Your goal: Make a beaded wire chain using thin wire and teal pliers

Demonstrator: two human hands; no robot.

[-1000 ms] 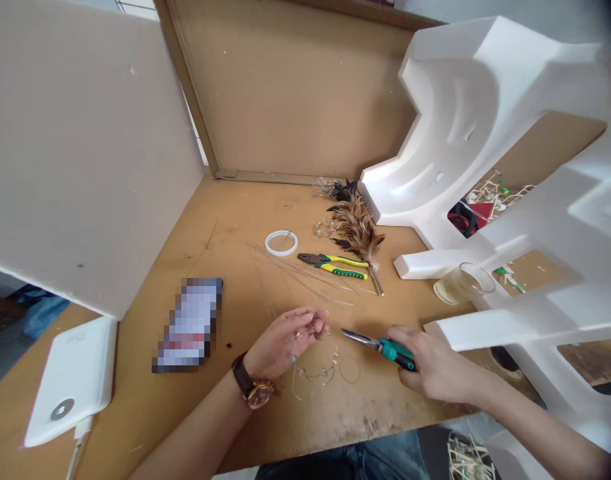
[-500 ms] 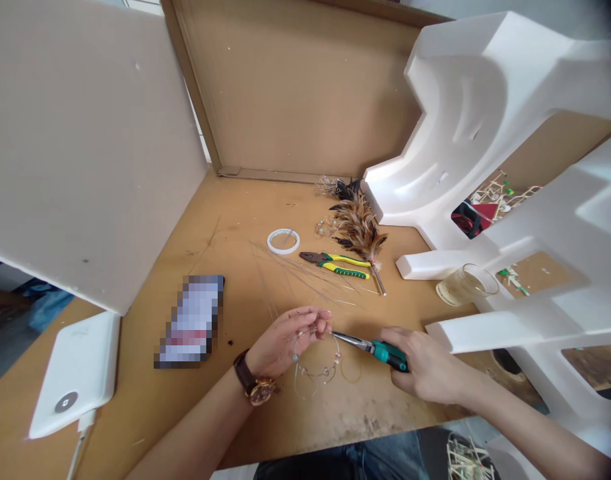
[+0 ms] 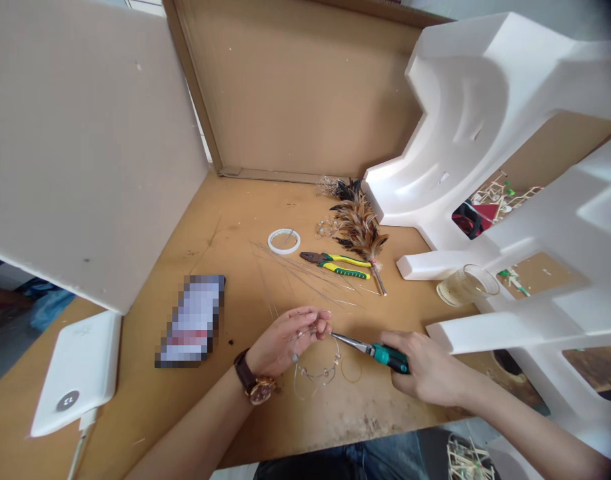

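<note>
My left hand (image 3: 290, 337) pinches a thin wire loop strung with small clear beads, a beaded wire ring (image 3: 326, 375), which hangs below the fingers above the table. My right hand (image 3: 422, 367) is wrapped round the teal and black handles of long-nose pliers (image 3: 370, 350). The tips of these pliers meet the ring's wire beside my left fingertips; whether the jaws are clamped on it is too small to tell. Under the pliers lies a thin yellowish loop (image 3: 352, 368). Beyond my hands, loose straight wires (image 3: 305, 277) are spread on the table.
Yellow-green combination pliers (image 3: 335, 264), a white ring (image 3: 284, 241) and a feather duster (image 3: 360, 223) lie farther back. A glass jar (image 3: 466, 285) stands beside white foam packing (image 3: 465, 333) at right. A phone (image 3: 192, 320) and a white power bank (image 3: 78, 373) are at left.
</note>
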